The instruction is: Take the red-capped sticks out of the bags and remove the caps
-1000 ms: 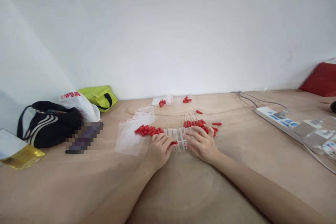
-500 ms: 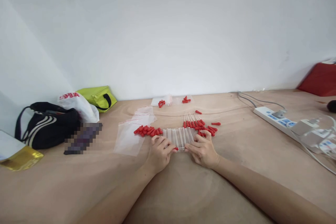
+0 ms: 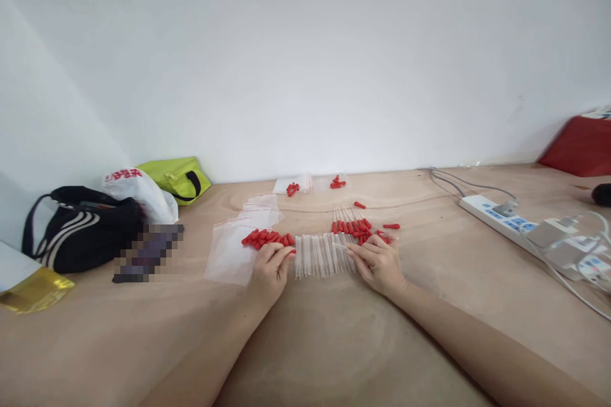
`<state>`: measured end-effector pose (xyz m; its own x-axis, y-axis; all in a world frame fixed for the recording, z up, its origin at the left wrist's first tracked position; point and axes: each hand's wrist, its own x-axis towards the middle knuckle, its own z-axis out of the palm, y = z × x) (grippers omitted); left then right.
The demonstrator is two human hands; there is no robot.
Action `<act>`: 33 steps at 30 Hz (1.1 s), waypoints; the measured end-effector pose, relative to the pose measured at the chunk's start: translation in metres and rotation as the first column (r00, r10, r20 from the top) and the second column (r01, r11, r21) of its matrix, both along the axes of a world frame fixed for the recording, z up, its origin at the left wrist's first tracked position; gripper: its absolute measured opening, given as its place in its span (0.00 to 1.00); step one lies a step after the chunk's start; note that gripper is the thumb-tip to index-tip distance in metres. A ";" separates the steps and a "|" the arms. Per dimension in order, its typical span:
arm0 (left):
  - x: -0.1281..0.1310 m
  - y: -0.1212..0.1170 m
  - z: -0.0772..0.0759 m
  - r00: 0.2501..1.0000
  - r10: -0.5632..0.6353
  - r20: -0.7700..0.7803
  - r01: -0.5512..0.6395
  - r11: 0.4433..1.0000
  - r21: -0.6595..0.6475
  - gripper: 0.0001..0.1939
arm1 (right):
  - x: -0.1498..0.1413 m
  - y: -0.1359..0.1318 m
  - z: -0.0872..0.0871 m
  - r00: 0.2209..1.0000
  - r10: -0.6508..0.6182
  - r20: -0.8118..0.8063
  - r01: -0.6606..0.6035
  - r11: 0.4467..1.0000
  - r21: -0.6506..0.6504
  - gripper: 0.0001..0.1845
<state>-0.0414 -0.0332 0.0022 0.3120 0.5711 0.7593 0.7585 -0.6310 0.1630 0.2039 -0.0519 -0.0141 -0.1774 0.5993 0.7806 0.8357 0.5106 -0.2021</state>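
Observation:
My left hand pinches a small red rubber bulb, of which only the tip shows past the fingers. In my right hand is a clear glass dropper tube, held near one end and pointing left. Between the hands lies a row of clear dropper tubes. A heap of loose red bulbs sits just beyond my left hand. Behind my right hand are droppers with red bulbs fitted, their thin tubes pointing away, and more red bulbs partly hidden by the fingers.
Clear zip bags lie at the left, with small bags of red bulbs by the wall. A white power strip with chargers and cables stands right. Farther left are a black bag and a yellow-green pouch.
My hands have moved apart and slightly away from me. The red bulb went left with my left hand; the tube lifted rightward with my right hand, uncovering the row's near ends.

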 end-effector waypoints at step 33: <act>0.002 0.004 0.004 0.996 0.027 -0.089 -0.030 0.999 -0.036 0.06 | 0.007 0.043 0.023 0.924 -0.377 0.068 0.359 0.788 -0.500 0.13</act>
